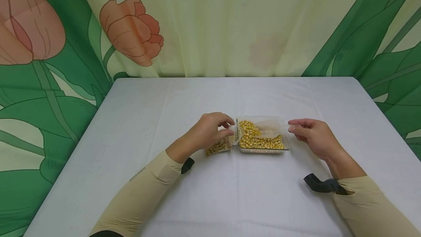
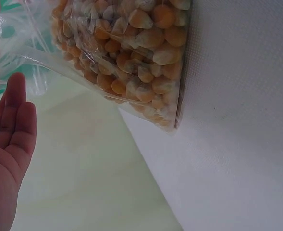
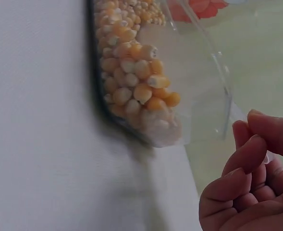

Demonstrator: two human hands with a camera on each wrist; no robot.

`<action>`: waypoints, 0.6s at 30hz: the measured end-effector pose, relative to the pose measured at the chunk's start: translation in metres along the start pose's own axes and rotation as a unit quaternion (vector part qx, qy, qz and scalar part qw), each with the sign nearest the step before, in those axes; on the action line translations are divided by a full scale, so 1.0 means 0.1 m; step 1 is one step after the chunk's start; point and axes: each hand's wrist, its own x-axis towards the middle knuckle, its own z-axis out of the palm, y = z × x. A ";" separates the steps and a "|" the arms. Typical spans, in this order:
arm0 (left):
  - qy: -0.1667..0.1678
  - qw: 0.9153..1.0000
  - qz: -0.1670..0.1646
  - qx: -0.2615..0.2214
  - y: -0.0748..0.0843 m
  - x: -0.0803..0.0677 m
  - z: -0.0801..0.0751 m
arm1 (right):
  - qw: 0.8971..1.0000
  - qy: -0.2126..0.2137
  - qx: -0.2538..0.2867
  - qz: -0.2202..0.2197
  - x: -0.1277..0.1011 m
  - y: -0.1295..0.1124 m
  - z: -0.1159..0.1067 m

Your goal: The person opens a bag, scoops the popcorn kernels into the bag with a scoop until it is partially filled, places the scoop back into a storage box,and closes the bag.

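My left hand (image 1: 215,127) is at the mouth of a clear plastic bag (image 2: 124,62) of corn kernels, thumb and fingers curled about its rim. The loose top of the bag runs between the fingers (image 2: 16,98); part of this grip is out of the left wrist view. To the right of the bag stands a clear rectangular container (image 1: 264,150) of yellow kernels (image 3: 131,79). A translucent plastic scoop (image 1: 268,129) lies in the container, its blade among the kernels. My right hand (image 1: 312,134) pinches the scoop's handle between thumb and forefinger beyond the container's right side.
A white cloth covers the table (image 1: 197,200). Behind and beside it hangs a curtain (image 1: 236,25) printed with flowers and leaves. Dark wrist mounts (image 1: 323,185) stick out below both wrists.
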 end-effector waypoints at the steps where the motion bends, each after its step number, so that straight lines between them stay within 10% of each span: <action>1: -0.001 1.000 -0.001 0.000 0.00 0.00 0.00 | 1.000 -0.002 0.029 -0.001 0.00 0.02 0.01; 10: 0.005 1.000 0.004 0.001 0.00 0.00 -0.01 | 0.968 -0.027 0.250 -0.015 -0.01 0.15 0.04; 18: 0.004 1.000 0.005 0.000 -0.01 0.00 -0.01 | 0.952 -0.045 0.302 -0.022 -0.01 0.20 0.05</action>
